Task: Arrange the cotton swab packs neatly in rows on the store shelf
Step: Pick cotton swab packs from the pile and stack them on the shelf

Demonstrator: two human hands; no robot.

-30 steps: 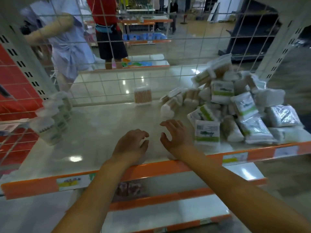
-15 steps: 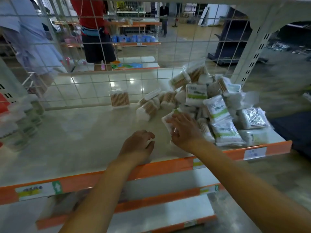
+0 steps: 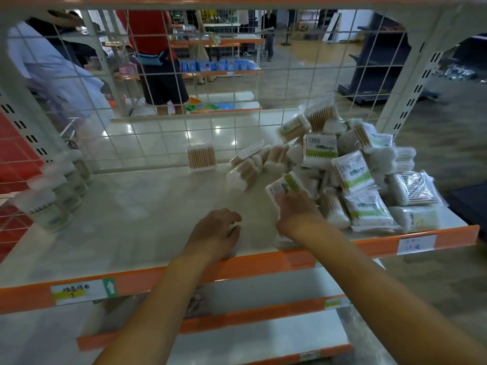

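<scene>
Where the right side of the shelf [image 3: 131, 225] carries them, cotton swab packs [image 3: 350, 169] heaped in a loose pile: clear plastic bags showing white cotton tips and tan wooden sticks, several with white labels banded in green, one at the far right showing dark-striped contents. Lying at all angles, overlapping, none in rows. One lone pack [image 3: 201, 156] upright against the wire mesh back [image 3: 158, 127], apart from the pile. Right hand [image 3: 296, 212] at the pile's near-left edge, grip curled onto a green-labelled pack [image 3: 283, 187] that juts up and away past the fingertips, touching neighbouring packs behind it. More white plastic visible under the right wrist, too blurred to make out. Left hand [image 3: 214, 231] just beside the right, resting on the shelf near its orange front edge [image 3: 263, 264], grip loosely curled and holding nothing. Blurred white bottles [image 3: 56, 193] in a line at the shelf's left end. Printing on the packs' labels too small to read; barcode on one. Price tag [image 3: 83, 291] on the orange edge with handwritten characters, a yellow patch and a white arrow on green; second white tag [image 3: 416, 243] at the right, illegible.
</scene>
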